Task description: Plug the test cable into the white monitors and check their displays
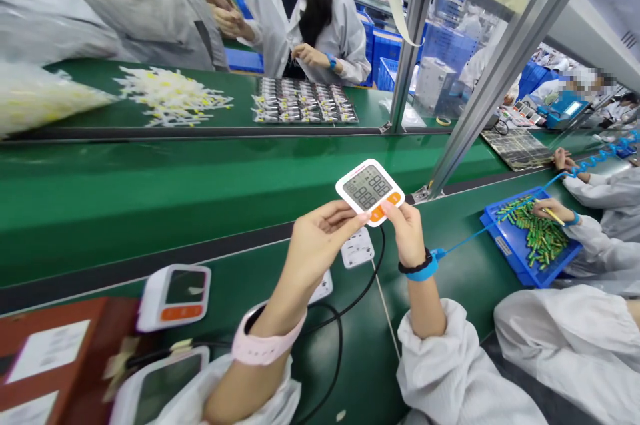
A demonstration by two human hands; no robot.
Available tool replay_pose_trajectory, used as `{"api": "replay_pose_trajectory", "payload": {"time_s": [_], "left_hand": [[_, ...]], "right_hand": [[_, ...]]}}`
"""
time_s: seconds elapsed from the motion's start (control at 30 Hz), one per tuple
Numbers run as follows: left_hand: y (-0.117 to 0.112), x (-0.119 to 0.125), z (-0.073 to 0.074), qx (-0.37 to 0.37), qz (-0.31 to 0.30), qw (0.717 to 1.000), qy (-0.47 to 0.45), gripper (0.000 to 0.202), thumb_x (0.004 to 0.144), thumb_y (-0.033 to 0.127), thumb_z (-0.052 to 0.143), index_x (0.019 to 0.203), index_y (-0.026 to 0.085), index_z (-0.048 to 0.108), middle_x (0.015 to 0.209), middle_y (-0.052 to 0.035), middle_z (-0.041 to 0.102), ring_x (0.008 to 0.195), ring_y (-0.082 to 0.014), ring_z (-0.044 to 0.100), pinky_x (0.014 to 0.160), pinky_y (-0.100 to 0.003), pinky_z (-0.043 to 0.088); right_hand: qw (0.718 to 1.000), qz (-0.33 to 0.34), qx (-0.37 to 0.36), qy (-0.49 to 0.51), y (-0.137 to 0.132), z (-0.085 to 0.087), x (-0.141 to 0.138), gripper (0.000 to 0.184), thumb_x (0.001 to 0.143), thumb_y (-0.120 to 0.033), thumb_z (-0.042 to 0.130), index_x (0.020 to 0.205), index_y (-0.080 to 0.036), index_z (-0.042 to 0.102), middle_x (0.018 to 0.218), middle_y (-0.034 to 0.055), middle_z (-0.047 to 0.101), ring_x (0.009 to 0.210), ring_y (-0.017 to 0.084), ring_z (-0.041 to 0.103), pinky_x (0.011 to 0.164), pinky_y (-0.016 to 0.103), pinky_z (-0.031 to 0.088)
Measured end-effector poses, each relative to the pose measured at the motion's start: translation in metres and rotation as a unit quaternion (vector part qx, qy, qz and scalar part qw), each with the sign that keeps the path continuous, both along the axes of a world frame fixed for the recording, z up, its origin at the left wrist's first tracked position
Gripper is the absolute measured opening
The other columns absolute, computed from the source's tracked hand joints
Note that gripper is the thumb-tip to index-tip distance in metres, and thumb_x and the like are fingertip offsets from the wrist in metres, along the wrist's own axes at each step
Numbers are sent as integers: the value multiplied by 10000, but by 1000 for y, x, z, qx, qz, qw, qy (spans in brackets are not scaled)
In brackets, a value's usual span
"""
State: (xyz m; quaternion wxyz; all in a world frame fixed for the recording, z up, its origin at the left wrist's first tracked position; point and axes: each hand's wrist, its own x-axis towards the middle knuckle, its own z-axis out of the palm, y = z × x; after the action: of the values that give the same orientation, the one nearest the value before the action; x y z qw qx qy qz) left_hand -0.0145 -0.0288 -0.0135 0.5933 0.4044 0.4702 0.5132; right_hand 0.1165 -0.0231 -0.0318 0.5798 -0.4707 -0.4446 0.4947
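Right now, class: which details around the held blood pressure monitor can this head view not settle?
Head view only:
- Back of the blood pressure monitor: faces away, pinched between left hand and right hand.
- Course of the black cable: hidden behind the left forearm.
- Screen of the second monitor: motion-blurred, unreadable.
- The third monitor: cut off by the bottom edge.

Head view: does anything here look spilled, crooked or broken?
Nothing looks broken. The white and yellow parts lie in a loose, scattered heap on the far bench, unlike the neat rows beside them. The monitor, held by the left hand and right hand, sits tilted, digits showing.
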Motion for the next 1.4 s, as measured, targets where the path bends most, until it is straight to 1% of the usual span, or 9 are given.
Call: {"api": "replay_pose_trajectory", "payload": {"time_s": [0.2,0.3,0.4,0.5,0.7,0.9,1.07,1.27,1.4], "left_hand": [[0,0,-2,28,3,999,31,481,595,462,813,882,99,681,901,-109,706,831,-201,663,843,-320,532],[0,1,-5,42,23,999,25,539,657,460,770,1040,100,653,1082,-134,675,975,-224,646,901,-336,523],[0,2,-9,42,31,998,-43,829,705,451,728,1395,137,393,1311,-162,550,1166,-231,575,942,-310,511],[2,0,-11,0,37,995,-93,1060,672,427,752,1494,177,131,1334,-168,512,1162,-215,578,916,-276,516],[6,-9,-4,5,130,988,-87,879,662,428,750,1394,147,354,1133,-113,618,1009,-169,609,879,-266,497],[-1,-2,-2,73,113,991,25,731,694,409,713,1315,140,437,1091,-98,620,938,-159,611,863,-278,494],[8,-9,-16,107,195,973,60,728,726,395,716,1354,191,410,1205,-102,588,1090,-182,586,918,-271,486],[46,-38,-49,-140,124,982,-19,390,872,366,597,1136,80,587,936,-132,672,793,-185,667,668,-296,582],[73,-48,-74,-191,128,972,41,297,812,270,685,995,47,612,793,-112,658,668,-172,641,608,-311,570]], "right_hand": [[1000,0,-12,-12,0,0,0,382,778,-439,609,951,-115,713,965,60,706,908,183,631,843,293,496],[998,-15,12,-63,-2,0,-2,346,806,-434,594,909,-118,689,907,59,690,847,163,613,804,283,490],[975,-63,74,-201,-5,1,-8,264,791,-391,638,827,-131,669,839,57,652,795,151,580,776,276,474],[944,-44,145,-292,-8,1,-17,206,739,-275,686,912,-165,681,920,63,657,883,173,589,842,296,471],[923,116,200,-306,-12,-7,-28,485,839,-129,456,1312,-186,543,1327,91,542,1246,185,494,1073,334,390],[930,43,167,-325,-11,-15,-25,393,847,-130,422,1168,-165,645,1111,86,661,1038,180,610,927,300,477],[940,-101,111,-305,-6,-14,-5,386,818,-175,489,1176,-157,633,991,79,684,874,166,625,843,306,495],[978,-111,68,-164,-6,-3,11,340,802,-304,601,1098,-137,618,904,63,671,826,143,628,798,271,497],[986,-90,60,-129,-9,2,10,332,788,-293,615,1082,-140,631,905,60,682,849,149,643,819,272,499]]}}
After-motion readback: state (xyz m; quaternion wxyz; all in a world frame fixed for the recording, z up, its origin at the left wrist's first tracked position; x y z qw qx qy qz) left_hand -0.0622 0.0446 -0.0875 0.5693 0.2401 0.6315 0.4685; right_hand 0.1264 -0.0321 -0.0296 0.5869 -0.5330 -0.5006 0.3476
